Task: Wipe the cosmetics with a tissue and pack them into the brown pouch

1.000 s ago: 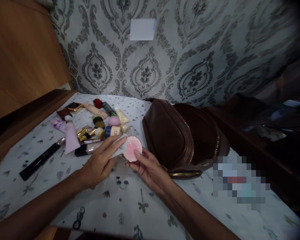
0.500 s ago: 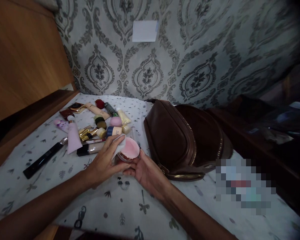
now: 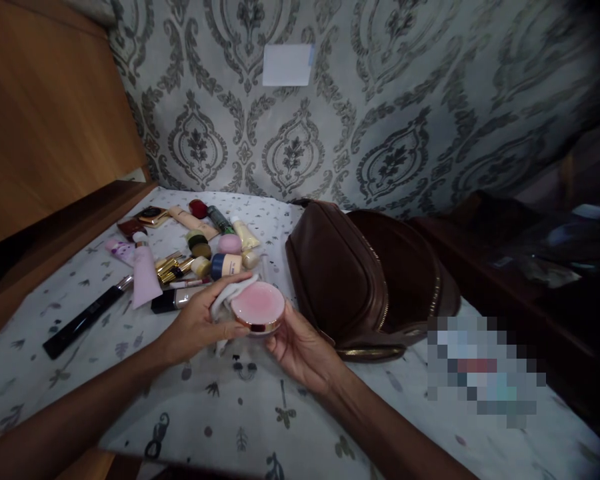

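A round pink compact (image 3: 259, 305) with a shiny rose-gold rim is held up over the printed cloth, its pink lid facing me. My right hand (image 3: 305, 350) grips its right edge between thumb and fingers. On the other side, my left hand (image 3: 195, 327) is closed on a crumpled white wipe (image 3: 223, 303), pressed to the compact's left edge, with the thumb along the rim. Just behind my hands lie a jar with a dark blue lid (image 3: 225, 265) and a foundation bottle with a black cap (image 3: 173, 299), partly covered by my left fingers.
Many cosmetics lie to the left, among them a pink tube (image 3: 146, 277) and a long black wand (image 3: 85, 320). An open brown bag (image 3: 335, 267) stands to the right. Behind is a patterned wall (image 3: 295, 147); a wooden cabinet (image 3: 55, 113) borders the left. A pixelated patch covers something at right.
The compact has turned so its rose-gold rim shows toward me. The wipe now sits along its left side and hangs below my left hand. My left thumb has moved up onto the rim.
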Action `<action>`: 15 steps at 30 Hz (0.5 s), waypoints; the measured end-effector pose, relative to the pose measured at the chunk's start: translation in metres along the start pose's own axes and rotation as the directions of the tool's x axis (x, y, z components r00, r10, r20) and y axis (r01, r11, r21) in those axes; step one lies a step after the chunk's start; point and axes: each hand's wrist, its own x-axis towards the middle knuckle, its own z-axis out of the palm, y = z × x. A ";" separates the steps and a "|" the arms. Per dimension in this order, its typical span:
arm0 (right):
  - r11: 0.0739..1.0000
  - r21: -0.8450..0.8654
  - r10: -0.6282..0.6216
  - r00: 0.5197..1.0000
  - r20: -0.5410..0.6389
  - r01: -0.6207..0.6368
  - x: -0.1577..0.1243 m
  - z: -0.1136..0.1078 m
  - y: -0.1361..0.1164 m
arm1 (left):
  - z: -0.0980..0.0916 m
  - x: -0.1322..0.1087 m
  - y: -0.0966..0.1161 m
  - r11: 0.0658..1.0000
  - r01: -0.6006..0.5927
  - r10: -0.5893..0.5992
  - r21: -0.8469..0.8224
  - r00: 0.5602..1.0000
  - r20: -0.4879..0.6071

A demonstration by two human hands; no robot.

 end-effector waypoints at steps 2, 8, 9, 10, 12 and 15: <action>0.999 -0.006 0.049 0.997 0.053 -0.049 -0.001 -0.001 0.000 | 0.000 0.000 -0.001 0.999 0.033 -0.033 -0.008 0.999 -0.012; 0.995 -0.079 0.066 0.987 0.147 -0.055 -0.001 -0.003 -0.002 | 0.002 0.002 -0.003 0.996 0.042 -0.037 0.083 0.997 -0.068; 0.995 -0.092 0.050 0.988 0.144 -0.037 -0.001 -0.003 -0.002 | 0.003 0.002 -0.003 0.994 0.029 -0.021 0.101 0.997 -0.072; 0.994 -0.105 0.031 0.990 0.134 -0.017 -0.001 -0.003 -0.002 | 0.004 0.002 -0.003 0.993 0.017 -0.008 0.113 0.997 -0.073; 0.992 -0.125 -0.014 0.994 0.108 0.028 -0.001 -0.001 -0.002 | 0.006 0.002 -0.004 0.994 0.002 0.005 0.111 0.998 -0.063; 0.986 -0.139 -0.081 0.995 0.061 0.089 -0.002 0.001 0.000 | 0.007 0.003 -0.004 0.996 0.008 -0.004 0.090 0.999 -0.048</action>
